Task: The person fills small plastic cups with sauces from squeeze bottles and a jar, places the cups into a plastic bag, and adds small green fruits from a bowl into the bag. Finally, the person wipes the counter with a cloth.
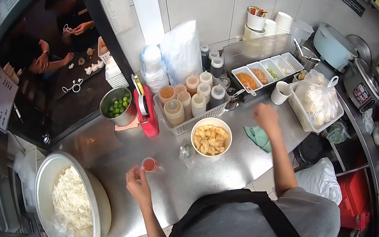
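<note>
My left hand (138, 183) is over the steel counter with its fingers curled in toward the thumb. Right beside its fingertips stands a small clear cup of red sauce (149, 164). My right hand (266, 117) is closed, above the counter near a folded green cloth (258, 138); its fingers hide whatever is inside. Between both hands sits a white paper bowl (195, 143) full of pale golden fried pieces (211, 139). A small crumpled clear plastic bag (186, 154) lies just left of this bowl.
A large tub (101, 202) of white rice stands at left. Behind the bowl are a basket (199, 120) of sauce bottles, a pot of limes (117, 106) and a topping tray (269, 73). At right sits a basket (321, 122) with bagged food. Two people (56, 45) work beyond the opening.
</note>
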Available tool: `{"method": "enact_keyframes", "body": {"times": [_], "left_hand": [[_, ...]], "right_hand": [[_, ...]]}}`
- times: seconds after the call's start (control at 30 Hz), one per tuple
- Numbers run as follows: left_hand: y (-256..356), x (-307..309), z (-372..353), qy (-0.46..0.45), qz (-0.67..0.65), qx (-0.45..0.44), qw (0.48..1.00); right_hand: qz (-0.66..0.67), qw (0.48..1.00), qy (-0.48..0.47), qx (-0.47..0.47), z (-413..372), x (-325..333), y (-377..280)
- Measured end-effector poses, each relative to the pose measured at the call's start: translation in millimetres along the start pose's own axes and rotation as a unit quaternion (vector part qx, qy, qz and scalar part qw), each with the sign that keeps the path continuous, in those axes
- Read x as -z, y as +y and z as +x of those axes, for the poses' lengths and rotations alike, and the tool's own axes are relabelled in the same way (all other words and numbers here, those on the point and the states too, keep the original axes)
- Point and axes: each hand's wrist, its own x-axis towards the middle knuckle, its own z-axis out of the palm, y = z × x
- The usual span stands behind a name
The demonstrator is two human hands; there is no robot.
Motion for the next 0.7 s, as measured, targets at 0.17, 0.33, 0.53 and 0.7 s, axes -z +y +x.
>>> {"method": "enact_keyframes", "body": {"times": [0.17,0.33,0.53,0.7], "left_hand": [[107.1,-35.4,-14.8,-0.181,-0.154,-0.180,0.955],[161.4,-172.5,-74.0,-0.324,-0.196,-0.389,0.840],[219.0,-230.8,-80.3,-0.406,-0.119,-0.322,0.847],[217.8,-256.2,-78.2,-0.413,-0.050,-0.289,0.862]], "right_hand": [[0.070,0.995,-0.002,0.070,-49.7,-114.0,128.9],[0.283,0.954,-0.052,0.080,-70.1,-48.4,93.9],[0.381,0.914,-0.084,0.114,-49.8,43.5,81.5],[0.242,0.916,-0.096,0.304,17.6,70.5,82.8]]}}
